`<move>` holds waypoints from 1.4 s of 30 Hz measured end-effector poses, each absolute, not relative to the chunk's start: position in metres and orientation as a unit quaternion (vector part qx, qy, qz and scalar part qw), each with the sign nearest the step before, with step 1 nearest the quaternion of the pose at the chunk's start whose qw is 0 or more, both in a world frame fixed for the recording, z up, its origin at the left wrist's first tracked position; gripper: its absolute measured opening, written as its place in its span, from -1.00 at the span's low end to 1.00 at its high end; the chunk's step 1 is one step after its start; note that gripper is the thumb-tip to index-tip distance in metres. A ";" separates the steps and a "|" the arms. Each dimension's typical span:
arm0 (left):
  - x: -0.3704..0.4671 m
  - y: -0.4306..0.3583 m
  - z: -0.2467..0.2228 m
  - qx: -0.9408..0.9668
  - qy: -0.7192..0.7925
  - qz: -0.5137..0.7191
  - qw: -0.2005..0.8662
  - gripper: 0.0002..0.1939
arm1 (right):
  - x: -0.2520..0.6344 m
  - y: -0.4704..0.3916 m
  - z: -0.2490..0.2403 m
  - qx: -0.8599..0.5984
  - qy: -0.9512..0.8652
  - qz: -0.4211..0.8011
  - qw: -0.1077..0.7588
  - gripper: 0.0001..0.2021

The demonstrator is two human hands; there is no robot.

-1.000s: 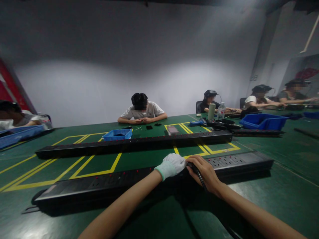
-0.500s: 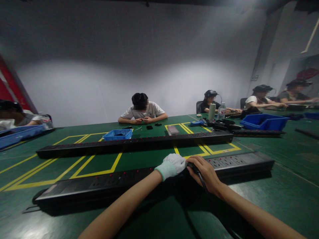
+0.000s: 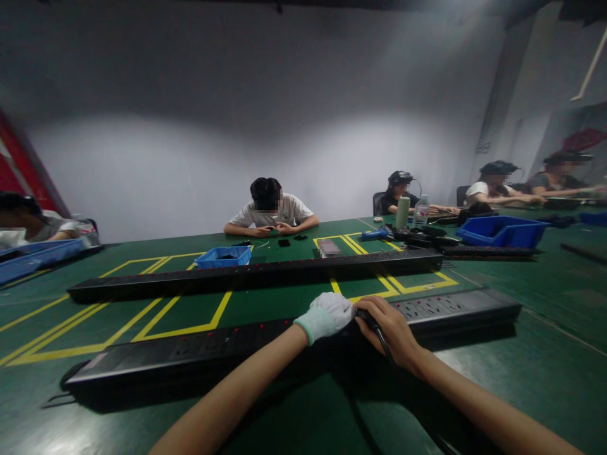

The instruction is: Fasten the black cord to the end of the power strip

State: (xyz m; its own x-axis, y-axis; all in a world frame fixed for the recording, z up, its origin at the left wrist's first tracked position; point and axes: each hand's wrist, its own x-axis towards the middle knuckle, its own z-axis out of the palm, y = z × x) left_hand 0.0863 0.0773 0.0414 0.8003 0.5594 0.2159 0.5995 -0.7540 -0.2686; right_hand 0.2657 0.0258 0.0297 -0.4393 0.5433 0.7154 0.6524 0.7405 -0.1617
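Observation:
A long black power strip (image 3: pixel 156 357) with sockets and small red switches lies across the table in front of me. My left hand (image 3: pixel 329 311), in a white glove with a green cuff, is curled closed at the strip's middle; what its fingers hold is hidden. Against it, my bare right hand (image 3: pixel 389 328) grips a black power plug (image 3: pixel 367 316) at the strip's top. The plug's black cord (image 3: pixel 385 346) runs down under my wrist toward the table's near side.
Farther back lies a second power strip (image 3: pixel 265 273), with a small blue tray (image 3: pixel 224 258) behind it. To the right are a blue bin (image 3: pixel 502 232), a bottle (image 3: pixel 421 212) and a blue power tool (image 3: pixel 375 234). Yellow tape marks the green table (image 3: pixel 265 306). Several people sit around it.

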 end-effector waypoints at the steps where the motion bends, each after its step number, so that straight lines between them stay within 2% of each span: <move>1: 0.086 0.077 0.041 -0.934 -0.311 -0.062 0.164 -0.70 | 0.266 0.026 0.030 -0.353 -0.845 -0.070 0.395 -0.79; 26: 0.086 0.078 0.040 -0.935 -0.309 -0.052 0.168 -0.69 | 0.265 0.026 0.029 -0.352 -0.842 -0.071 0.402 -0.77; 32: 0.086 0.076 0.040 -0.936 -0.304 -0.042 0.175 -0.75 | 0.265 0.027 0.028 -0.352 -0.837 -0.077 0.412 -0.78; 42: 0.084 0.074 0.041 -0.933 -0.305 -0.027 0.187 -0.73 | 0.266 0.026 0.029 -0.360 -0.842 -0.070 0.395 -0.79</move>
